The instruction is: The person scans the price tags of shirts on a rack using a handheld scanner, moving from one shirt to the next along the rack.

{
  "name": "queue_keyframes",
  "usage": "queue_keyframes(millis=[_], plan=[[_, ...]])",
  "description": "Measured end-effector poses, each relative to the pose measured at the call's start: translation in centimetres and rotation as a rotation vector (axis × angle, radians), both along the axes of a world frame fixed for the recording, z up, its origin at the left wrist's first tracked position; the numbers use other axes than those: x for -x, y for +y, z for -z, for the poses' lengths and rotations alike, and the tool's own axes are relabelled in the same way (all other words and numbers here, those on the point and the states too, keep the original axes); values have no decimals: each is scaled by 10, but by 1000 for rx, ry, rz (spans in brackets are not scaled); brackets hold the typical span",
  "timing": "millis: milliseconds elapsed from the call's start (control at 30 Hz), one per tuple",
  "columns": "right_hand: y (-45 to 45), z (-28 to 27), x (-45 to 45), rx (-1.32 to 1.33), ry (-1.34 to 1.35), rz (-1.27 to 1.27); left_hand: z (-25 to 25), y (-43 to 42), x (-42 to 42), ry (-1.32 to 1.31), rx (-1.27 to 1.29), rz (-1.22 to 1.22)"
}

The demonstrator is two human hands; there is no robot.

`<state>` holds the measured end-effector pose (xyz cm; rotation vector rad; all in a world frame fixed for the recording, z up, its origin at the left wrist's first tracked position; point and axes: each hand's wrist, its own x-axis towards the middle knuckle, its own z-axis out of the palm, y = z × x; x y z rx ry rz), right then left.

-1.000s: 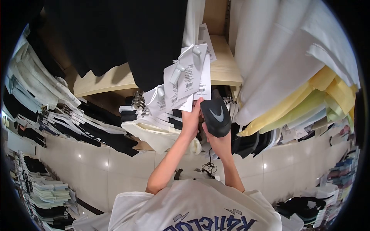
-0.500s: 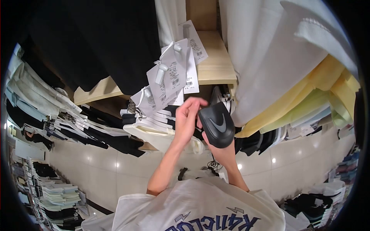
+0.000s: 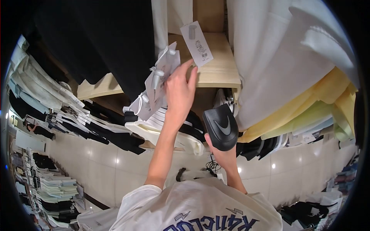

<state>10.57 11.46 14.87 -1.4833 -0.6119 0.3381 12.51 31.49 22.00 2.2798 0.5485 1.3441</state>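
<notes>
My left hand (image 3: 180, 90) is raised in front of the shelf, with its thumb and fingers apart. The back of it lies against a bunch of white price tags (image 3: 160, 75) on cords, turned nearly edge-on to its left. One single price tag (image 3: 196, 44) with a barcode hangs by my fingertips; contact is hard to judge. Lower on the right, my right hand (image 3: 223, 154) grips a black barcode scanner (image 3: 221, 127) marked with a grey curve. The scanner's head hides most of those fingers.
Black garments (image 3: 96, 42) hang at left, with white (image 3: 266, 65) and yellow garments (image 3: 293, 107) at right. Behind the hands runs a pale wooden shelf (image 3: 217, 73). More clothes hang underneath, including a cream garment (image 3: 154, 134). A black coiled cable (image 3: 212, 165) dangles below the scanner.
My left hand has gone from beside the scanner up to the tags. The bunch has swung left and turned, apart from the single tag. The scanner has barely shifted.
</notes>
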Motion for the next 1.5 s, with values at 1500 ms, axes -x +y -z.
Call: queue_keyframes(millis=[1500], plan=[[60,-18,13,-52,-70,-55,11,5,97,-249,570,335]])
